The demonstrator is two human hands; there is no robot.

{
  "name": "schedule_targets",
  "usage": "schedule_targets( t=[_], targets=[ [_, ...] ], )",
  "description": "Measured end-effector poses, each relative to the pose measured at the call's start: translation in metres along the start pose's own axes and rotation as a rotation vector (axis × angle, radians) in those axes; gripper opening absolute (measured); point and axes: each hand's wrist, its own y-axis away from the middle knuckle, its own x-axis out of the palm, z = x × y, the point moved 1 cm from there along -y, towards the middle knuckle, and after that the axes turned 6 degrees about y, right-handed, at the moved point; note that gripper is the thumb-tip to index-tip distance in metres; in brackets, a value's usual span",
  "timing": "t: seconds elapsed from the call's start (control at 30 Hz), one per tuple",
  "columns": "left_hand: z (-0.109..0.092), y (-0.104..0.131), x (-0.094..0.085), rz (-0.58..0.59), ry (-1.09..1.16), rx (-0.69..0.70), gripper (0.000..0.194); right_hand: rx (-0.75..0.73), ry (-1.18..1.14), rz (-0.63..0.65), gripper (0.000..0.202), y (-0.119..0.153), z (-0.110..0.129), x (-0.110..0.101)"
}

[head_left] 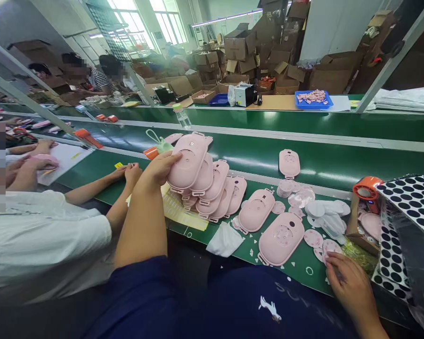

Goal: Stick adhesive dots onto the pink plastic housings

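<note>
My left hand (161, 168) grips the edge of a pink plastic oval case (188, 165), with the thumb on its face. This case is the uppermost in a leaning pile of pink cases (217, 186). My right hand (353, 285) rests its fingertips on round printed discs (331, 246), its thumb apart from the fingers; whether a disc is lifted I cannot tell. Between the hands lie two more cases, one nearer me (281, 239) and another beside the pile (257, 210). A white cloth or bag (225, 239) is at the bench's near edge.
Farther back are a single pink case (289, 163), stacked discs (286, 188) and clear plastic pieces (327, 216). At right stand an orange tape dispenser (367, 188), a carton (356, 221) and black-dotted sheets (410, 202). A co-worker's arms (116, 188) reach in at left; a bottle (182, 117) stands behind.
</note>
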Motion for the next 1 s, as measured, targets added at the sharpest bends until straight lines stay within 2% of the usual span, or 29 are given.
schedule_targets(
  t=[0.07,0.13,0.23,0.3,0.37,0.43,0.5,0.6,0.67,0.83,0.9,1.0],
  targets=[
    [0.003,0.007,0.004,-0.005,0.037,0.008,0.036,-0.006,0.004,-0.049,0.013,-0.001,0.004,-0.007],
    [0.007,0.020,0.009,-0.037,0.131,0.088,0.041,-0.025,0.024,-0.131,0.007,-0.005,0.011,-0.019],
    [0.014,0.051,0.021,-0.104,0.321,0.262,0.052,-0.131,0.001,-0.176,0.021,-0.029,0.032,-0.039],
    [0.018,0.074,0.032,-0.131,0.429,0.339,0.053,-0.208,-0.064,-0.098,0.025,-0.057,0.053,-0.042],
    [0.018,0.095,0.045,-0.143,0.533,0.394,0.048,-0.247,-0.102,0.039,0.019,-0.089,0.077,-0.032],
    [0.016,0.112,0.055,-0.152,0.608,0.440,0.044,-0.262,-0.077,0.195,0.025,-0.118,0.101,-0.009],
    [0.013,0.125,0.060,-0.158,0.639,0.462,0.042,-0.210,0.031,0.381,0.050,-0.139,0.120,0.020],
    [0.013,0.139,0.053,-0.130,0.654,0.444,0.041,-0.104,0.151,0.659,0.085,-0.156,0.139,0.058],
    [0.016,0.149,0.040,-0.119,0.651,0.408,0.040,-0.071,0.182,0.765,0.091,-0.162,0.142,0.072],
    [0.037,0.168,0.003,-0.174,0.627,0.281,0.041,-0.110,0.095,0.844,0.084,-0.183,0.132,0.083],
    [0.044,0.171,-0.006,-0.183,0.625,0.248,0.039,-0.131,0.044,0.883,0.083,-0.194,0.126,0.087],
    [0.051,0.172,-0.009,-0.190,0.613,0.228,0.039,-0.158,-0.022,0.936,0.085,-0.207,0.118,0.092]
  ],
)
